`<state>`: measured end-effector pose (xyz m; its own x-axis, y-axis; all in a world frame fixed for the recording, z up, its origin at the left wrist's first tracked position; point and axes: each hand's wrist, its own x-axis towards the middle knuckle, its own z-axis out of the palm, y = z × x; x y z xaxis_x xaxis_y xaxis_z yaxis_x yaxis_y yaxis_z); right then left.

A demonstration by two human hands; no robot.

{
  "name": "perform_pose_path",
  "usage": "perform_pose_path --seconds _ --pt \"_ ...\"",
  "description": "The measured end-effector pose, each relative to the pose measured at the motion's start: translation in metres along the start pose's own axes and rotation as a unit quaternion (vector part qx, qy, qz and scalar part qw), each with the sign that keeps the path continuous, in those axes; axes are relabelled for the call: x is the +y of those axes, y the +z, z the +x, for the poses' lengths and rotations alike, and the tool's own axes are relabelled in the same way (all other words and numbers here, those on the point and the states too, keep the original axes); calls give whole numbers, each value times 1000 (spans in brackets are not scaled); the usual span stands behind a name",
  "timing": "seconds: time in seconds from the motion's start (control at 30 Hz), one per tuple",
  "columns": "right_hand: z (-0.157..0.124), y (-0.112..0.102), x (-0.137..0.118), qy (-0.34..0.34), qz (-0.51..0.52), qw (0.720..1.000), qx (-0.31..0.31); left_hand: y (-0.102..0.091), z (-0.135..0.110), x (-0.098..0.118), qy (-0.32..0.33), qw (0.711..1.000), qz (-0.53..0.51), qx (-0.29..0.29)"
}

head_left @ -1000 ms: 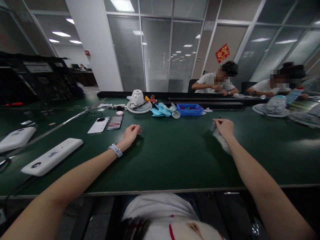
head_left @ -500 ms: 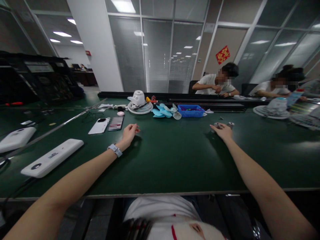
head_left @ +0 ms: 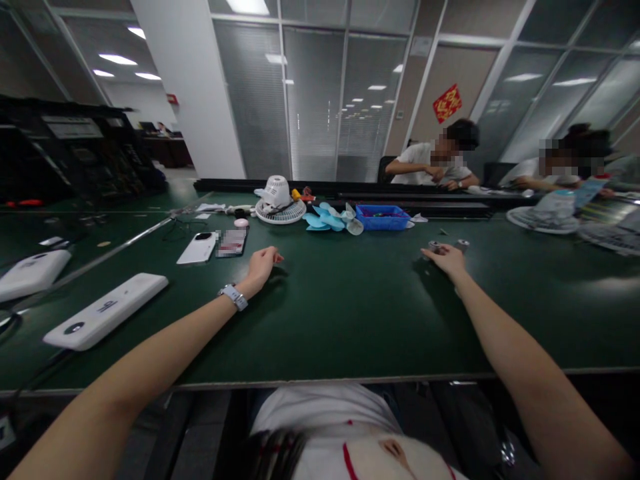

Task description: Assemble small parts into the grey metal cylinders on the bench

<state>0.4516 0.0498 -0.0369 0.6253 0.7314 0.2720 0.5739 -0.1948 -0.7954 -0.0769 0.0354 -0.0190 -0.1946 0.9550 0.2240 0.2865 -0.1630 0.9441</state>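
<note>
My left hand [head_left: 263,265], with a pale watch on its wrist, hovers low over the green table, its fingers loosely bent and nothing visible in them. The phones are the nearest things to it: a white phone [head_left: 198,247] and a dark-edged phone [head_left: 233,242]. On the right, my right hand [head_left: 449,260] has its thumb and fingers around a small metal cylinder [head_left: 434,247], partly covered by the fingers. Just beyond that hand, a second metal cylinder [head_left: 463,245] stands on the table.
At the back are a white fan housing on a grille [head_left: 277,200], blue fan blades [head_left: 327,218] and a blue bin [head_left: 383,218] with small parts. A long white device [head_left: 107,311] lies left. Co-workers sit across; more fan parts [head_left: 545,212] lie right.
The view has tilted slightly. My left hand has shifted a little to the right; my right hand stays at the metal cylinder.
</note>
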Motion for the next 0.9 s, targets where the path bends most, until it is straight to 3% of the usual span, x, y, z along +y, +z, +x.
perform_pose_path --seconds 0.2,0.4,0.53,0.63,0.73,0.8,0.9 --pt "-13 -5 -13 24 -6 1000 10 -2 -7 8 -22 1000 6 -5" --pt "-11 -8 -14 28 -18 999 16 -1 -1 2 -7 1000 1 -3" --pt "-37 10 -44 -11 -2 999 38 3 -1 4 25 999 18 -39" --pt "-85 41 -88 -91 126 984 -82 10 -10 13 88 989 28 -116" --pt "-146 74 -130 -158 246 917 -272 22 -26 26 141 975 27 -171" --pt "-181 89 -149 -190 268 881 -340 30 -35 33 169 966 40 -193" --pt "-212 102 -160 -219 276 851 -389 40 -42 39 207 951 60 -221"
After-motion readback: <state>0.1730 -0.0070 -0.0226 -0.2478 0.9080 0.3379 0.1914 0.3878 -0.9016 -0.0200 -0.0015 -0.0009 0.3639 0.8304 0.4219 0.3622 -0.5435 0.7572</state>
